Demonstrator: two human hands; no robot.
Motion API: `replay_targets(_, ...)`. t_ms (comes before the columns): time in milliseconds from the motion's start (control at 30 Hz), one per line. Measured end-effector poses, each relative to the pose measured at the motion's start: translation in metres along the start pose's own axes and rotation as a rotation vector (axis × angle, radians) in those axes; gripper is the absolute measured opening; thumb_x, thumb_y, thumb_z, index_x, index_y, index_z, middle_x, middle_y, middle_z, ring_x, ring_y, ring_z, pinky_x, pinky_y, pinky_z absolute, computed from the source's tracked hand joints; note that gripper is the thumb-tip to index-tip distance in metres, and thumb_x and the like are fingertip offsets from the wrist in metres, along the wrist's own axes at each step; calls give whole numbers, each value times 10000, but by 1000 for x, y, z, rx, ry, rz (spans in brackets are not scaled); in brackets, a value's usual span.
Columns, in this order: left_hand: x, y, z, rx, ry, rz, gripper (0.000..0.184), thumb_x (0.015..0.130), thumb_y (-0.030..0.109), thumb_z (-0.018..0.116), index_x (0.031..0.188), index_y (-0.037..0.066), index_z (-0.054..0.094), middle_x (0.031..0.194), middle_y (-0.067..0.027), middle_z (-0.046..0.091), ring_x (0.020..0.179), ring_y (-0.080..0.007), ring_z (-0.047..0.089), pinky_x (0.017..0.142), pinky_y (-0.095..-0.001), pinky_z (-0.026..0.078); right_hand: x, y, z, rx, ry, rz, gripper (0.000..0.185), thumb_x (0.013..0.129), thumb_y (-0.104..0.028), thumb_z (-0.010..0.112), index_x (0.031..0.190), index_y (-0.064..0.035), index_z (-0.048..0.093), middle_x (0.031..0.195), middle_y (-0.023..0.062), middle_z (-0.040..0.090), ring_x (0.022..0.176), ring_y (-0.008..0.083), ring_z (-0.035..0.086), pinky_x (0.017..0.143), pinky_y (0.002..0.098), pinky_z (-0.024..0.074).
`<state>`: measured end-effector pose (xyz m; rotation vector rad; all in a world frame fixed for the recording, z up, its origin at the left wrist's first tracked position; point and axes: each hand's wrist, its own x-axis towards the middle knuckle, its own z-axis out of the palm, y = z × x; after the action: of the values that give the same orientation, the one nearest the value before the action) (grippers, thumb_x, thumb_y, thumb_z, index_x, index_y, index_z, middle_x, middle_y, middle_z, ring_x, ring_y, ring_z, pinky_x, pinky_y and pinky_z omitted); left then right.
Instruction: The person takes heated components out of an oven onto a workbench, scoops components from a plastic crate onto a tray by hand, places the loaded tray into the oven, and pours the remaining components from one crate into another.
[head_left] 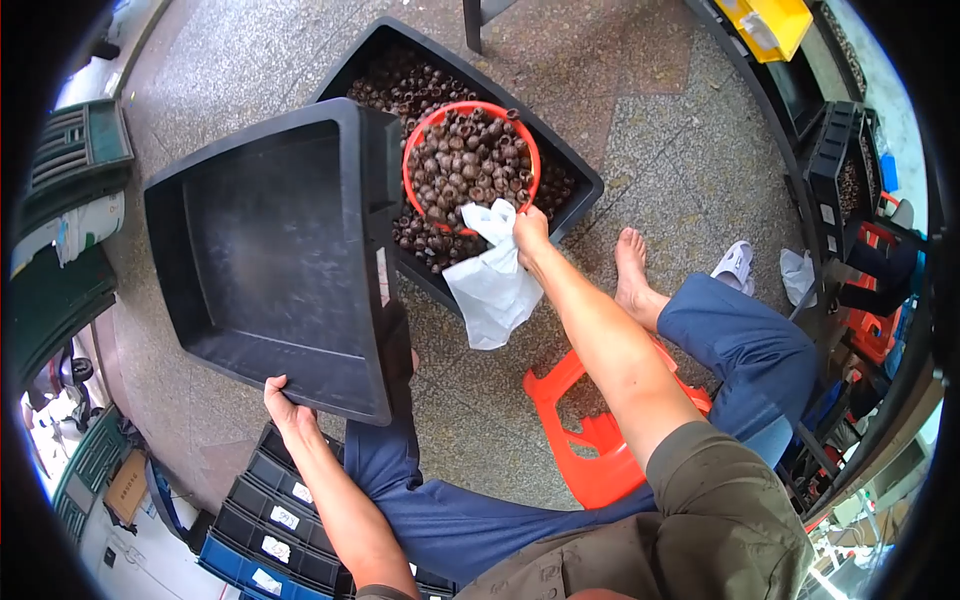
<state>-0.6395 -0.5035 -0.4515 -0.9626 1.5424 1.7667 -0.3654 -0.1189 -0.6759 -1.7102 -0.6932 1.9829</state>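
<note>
My left hand (290, 408) grips the near rim of an empty black tray (270, 240), which is tilted up on the left. With my right hand (531, 232) I hold the near edge of a red round basin (409, 165) together with a white cloth or bag (497, 290) that hangs down. Brown round pieces (470, 160), like small shells or nuts, heap up in the basin. The basin rests in a second black tray (590, 190) on the floor, over more of the same brown pieces.
A red plastic stool (580, 465) stands near my legs. Labelled black crates (285, 500) are stacked at the lower left. To the right are a white sandal (736, 262), a white bag (797, 275), a black crate (838, 170) and a yellow bin (785, 25).
</note>
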Motion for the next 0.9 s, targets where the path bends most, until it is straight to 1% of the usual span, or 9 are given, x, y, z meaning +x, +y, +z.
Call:
replay_targets(67, 1, 3, 3, -43, -22, 45, 454, 706, 90, 558, 1138, -41, 608, 1150, -183, 679, 1079, -374, 661, 1019, -524, 525, 3, 7, -18, -92, -33, -56, 267, 851, 68, 530, 1025, -15, 715, 933, 52, 709, 808, 142, 630, 727, 304, 507)
replay_targets(100, -1, 4, 3, -60, -28, 64, 447, 710, 91, 560, 1136, -39, 606, 1151, -182, 677, 1083, -373, 658, 1023, -523, 522, -1, 5, -27, -99, -74, -51, 201, 877, 38, 574, 1010, -11, 717, 916, 58, 712, 787, 151, 655, 708, 312, 528)
replay_targets(233, -5, 4, 10, -81, -32, 132, 374, 729, 93, 585, 1084, -25, 602, 1115, -165, 670, 1067, -357, 654, 1027, -510, 512, -47, -31, -63, -22, -182, 119, 109, 934, -74, 646, 992, -6, 708, 868, 72, 712, 707, 176, 688, 630, 334, 564)
replay_targets(333, 3, -3, 11, -70, 3, 141, 363, 730, 93, 587, 1075, -21, 601, 1099, -154, 666, 1043, -350, 655, 1013, -506, 517, -75, -48, -97, 51, -230, 212, 92, 942, -83, 641, 963, -14, 697, 880, 83, 718, 737, 194, 710, 666, 335, 591)
replay_targets(467, 19, -23, 20, -44, 17, 116, 352, 724, 95, 595, 1058, -15, 600, 1049, -129, 654, 993, -338, 653, 977, -490, 529, -101, -77, -148, -22, -272, 172, 89, 940, -90, 645, 997, -34, 684, 921, 81, 723, 768, 179, 714, 693, 330, 602)
replay_targets(533, 23, -35, 35, -29, 24, 96, 313, 714, 80, 602, 1017, 5, 601, 1020, -119, 645, 955, -325, 648, 948, -476, 536, -125, -109, -157, -67, -205, 167, 114, 989, -115, 550, 958, -62, 647, 842, 45, 672, 721, 185, 688, 651, 357, 588)
replay_targets(633, 15, -50, 71, 14, 32, 78, 304, 697, 64, 612, 995, 5, 599, 1009, -115, 642, 941, -318, 646, 944, -469, 536, -154, -148, -178, -99, -157, 136, 104, 963, -121, 585, 880, -82, 635, 778, 36, 651, 678, 164, 671, 599, 331, 565)
replay_targets(733, 51, -76, 76, 16, 12, 58, 305, 693, 59, 608, 992, 3, 596, 1009, -112, 649, 933, -308, 644, 945, -440, 526, -186, -179, -197, -155, -144, 45, 143, 969, -145, 577, 842, -98, 625, 749, 20, 637, 644, 146, 652, 572, 323, 549)
replay_targets(900, 63, -115, 105, 137, -75, 11, 298, 713, 42, 610, 1006, -9, 597, 1004, -114, 651, 926, -301, 645, 937, -416, 527, -229, -218, -239, -53, -144, 58, 114, 980, -110, 551, 925, -57, 636, 825, 53, 662, 711, 160, 673, 628, 351, 570)
